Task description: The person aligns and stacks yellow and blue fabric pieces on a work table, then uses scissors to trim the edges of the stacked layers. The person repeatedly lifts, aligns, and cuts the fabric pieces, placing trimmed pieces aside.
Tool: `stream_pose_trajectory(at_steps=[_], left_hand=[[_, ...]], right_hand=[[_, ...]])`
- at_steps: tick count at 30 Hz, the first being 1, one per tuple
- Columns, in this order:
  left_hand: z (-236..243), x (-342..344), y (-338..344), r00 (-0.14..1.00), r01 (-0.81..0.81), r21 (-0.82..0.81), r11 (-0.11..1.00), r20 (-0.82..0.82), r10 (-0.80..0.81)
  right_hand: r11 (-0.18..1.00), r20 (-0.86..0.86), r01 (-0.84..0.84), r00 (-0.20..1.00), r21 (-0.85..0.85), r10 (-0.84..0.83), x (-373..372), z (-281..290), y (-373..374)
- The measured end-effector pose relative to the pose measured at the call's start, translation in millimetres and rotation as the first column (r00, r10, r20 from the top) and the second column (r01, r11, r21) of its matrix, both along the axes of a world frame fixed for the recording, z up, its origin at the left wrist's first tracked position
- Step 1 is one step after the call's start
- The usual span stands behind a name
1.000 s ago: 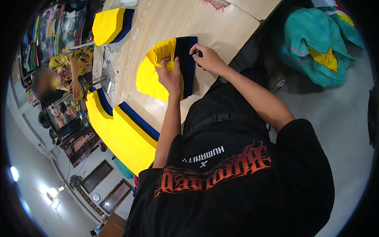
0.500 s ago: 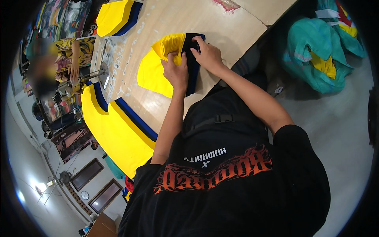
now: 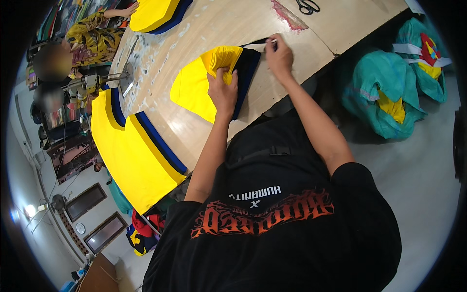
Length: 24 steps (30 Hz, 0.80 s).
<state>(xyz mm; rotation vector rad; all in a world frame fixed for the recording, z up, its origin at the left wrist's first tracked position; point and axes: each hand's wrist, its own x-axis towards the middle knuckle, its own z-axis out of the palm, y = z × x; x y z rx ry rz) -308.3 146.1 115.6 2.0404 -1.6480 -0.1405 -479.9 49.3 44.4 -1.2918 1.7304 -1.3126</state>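
Ideally, we steady the folded yellow cloth stack [image 3: 194, 85] (frame's upper centre), left hand [image 3: 223, 95] pinching it, right hand [image 3: 280, 58] pinching something dark [image 3: 258, 42].

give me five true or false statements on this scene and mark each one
1. The left hand touches the nearest yellow stack. True.
2. The right hand lies flat on that stack. False: it is off to the right, with a dark strip running to its fingers.
3. Black scissors lie on the table beyond both hands. True.
4. The larger teal sack is on the tabletop. False: it is beside the table.
5. Another person's hand is at the far yellow stack. True.
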Motion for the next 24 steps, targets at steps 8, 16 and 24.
stream_pose_trajectory(at_steps=[8,16,24], left_hand=[[-7.2,-5.1,0.1,0.992,0.018,-0.001,1.000,0.122,-0.018],[-7.0,-20.3,4.3,0.947,0.135,-0.003,0.991,0.294,-0.128],[-5.8,-12.6,-1.1,0.979,0.066,0.026,0.997,0.189,-0.070]], right_hand=[[0.924,-0.210,0.087,0.962,-0.373,-0.175,-105.9,-10.1,-20.5],[0.951,0.377,-0.296,0.894,0.091,0.243,-102.1,-7.0,18.1],[0.796,0.374,-0.605,0.735,-0.013,0.565,-33.7,-16.8,55.6]])
